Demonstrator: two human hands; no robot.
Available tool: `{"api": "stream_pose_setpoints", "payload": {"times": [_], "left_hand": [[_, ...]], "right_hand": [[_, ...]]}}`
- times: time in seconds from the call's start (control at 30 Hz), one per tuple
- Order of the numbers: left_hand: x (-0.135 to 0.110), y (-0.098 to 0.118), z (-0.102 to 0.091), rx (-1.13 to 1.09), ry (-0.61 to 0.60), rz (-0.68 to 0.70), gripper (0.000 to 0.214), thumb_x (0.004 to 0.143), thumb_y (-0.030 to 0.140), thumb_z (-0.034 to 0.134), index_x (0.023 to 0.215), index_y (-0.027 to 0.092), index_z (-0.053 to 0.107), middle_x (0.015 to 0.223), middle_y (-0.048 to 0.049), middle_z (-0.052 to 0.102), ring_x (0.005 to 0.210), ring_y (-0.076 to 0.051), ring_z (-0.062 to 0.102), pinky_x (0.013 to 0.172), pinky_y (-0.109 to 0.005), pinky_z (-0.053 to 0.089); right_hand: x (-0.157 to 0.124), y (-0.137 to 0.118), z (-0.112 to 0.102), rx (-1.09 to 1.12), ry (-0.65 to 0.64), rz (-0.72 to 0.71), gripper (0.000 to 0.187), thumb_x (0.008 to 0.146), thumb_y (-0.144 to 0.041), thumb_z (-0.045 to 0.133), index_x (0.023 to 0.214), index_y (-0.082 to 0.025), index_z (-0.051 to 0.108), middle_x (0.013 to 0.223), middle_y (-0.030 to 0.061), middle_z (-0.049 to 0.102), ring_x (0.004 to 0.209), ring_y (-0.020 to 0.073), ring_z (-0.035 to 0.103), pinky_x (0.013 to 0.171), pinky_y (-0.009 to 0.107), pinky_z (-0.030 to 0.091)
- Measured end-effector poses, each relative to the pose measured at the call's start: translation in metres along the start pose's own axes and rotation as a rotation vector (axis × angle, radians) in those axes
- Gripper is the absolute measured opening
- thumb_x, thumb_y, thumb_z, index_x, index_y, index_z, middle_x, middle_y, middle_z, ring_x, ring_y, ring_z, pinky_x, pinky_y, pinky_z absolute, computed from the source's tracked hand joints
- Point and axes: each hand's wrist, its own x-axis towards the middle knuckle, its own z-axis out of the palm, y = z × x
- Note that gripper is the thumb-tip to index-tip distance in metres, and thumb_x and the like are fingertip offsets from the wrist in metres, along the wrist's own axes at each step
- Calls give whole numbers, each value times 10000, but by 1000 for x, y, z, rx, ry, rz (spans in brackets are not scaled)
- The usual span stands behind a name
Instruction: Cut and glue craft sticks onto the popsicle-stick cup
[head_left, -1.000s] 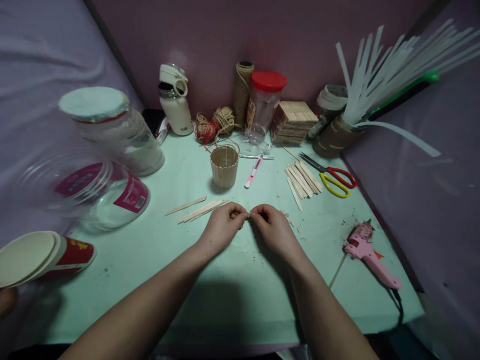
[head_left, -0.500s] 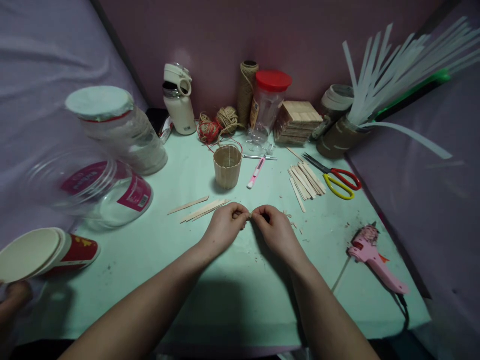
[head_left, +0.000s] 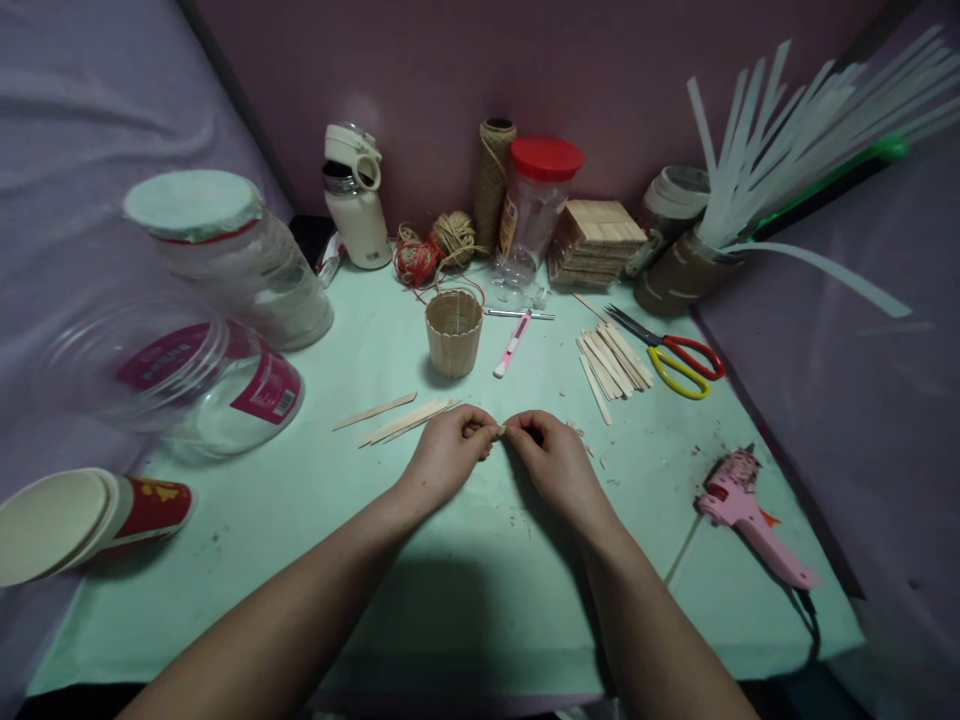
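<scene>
My left hand (head_left: pixel 448 447) and my right hand (head_left: pixel 549 456) meet over the front middle of the table, fingertips pinched. Between them is a small piece of wooden craft stick (head_left: pixel 500 432), mostly hidden by the fingers. Left of my left hand lie several loose craft sticks (head_left: pixel 405 422). Just beyond the hands stands a small cup covered in wooden sticks (head_left: pixel 454 345), upright. A pink utility knife (head_left: pixel 513 345) lies to its right. Small wood scraps (head_left: pixel 591 452) are scattered beside my right hand.
On the right are a pile of craft sticks (head_left: pixel 613 360), scissors (head_left: pixel 667 352) and a pink glue gun (head_left: pixel 754 520) with its cord. Paper cups (head_left: pixel 154 512) and clear plastic jars (head_left: pixel 262 385) stand left. Twine (head_left: pixel 454 238), a red-lidded jar (head_left: pixel 541 195) and a bottle (head_left: pixel 360 225) line the back.
Another hand at the paper cups on the far left has left the view, and the cups sit slightly differently. My two hands stay almost in place, still pinching the small piece.
</scene>
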Motion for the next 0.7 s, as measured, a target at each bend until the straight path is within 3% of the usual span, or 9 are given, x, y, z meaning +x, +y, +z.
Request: {"api": "stream_pose_setpoints", "payload": {"times": [0.7], "left_hand": [[1,-1,0,4,1,-2,114,778,270,574,764,168,622,607,4,606,586,-137,564,594,-259,429]], "right_hand": [[-1,-1,1,-21,4,-12,205,835,-332,487,780,-189,623,801,58,672,709,192,566,666,310,406]]}}
